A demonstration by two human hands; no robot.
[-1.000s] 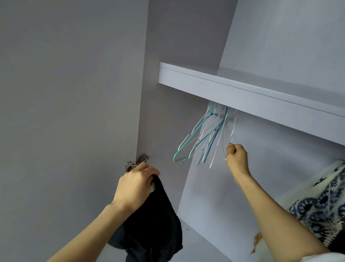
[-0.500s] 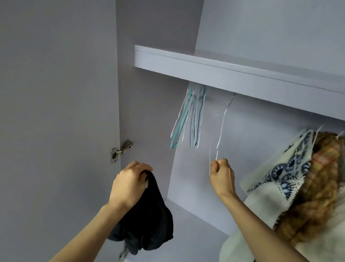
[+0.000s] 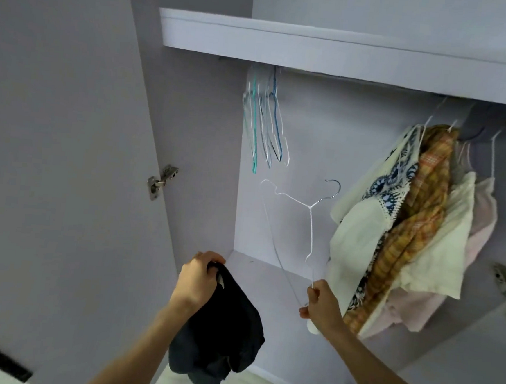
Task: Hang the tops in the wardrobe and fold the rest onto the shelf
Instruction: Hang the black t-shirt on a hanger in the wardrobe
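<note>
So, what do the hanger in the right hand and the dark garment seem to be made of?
White hanger: thin wire, probably metal with a white coating; its hook looks bare and silvery. Dark garment: soft matte fabric, bunched and drooping from the left hand; fibre unclear.

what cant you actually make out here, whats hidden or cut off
Head view only:
- Wardrobe rail: hidden behind the shelf lip, so the spare hangers' hooks go unseen.
- Dark garment: bunched in the left hand; its type is unclear.
- White hanger: its lower corner is covered by the right hand.
- Hung clothes: overlapping, count unclear.
</note>
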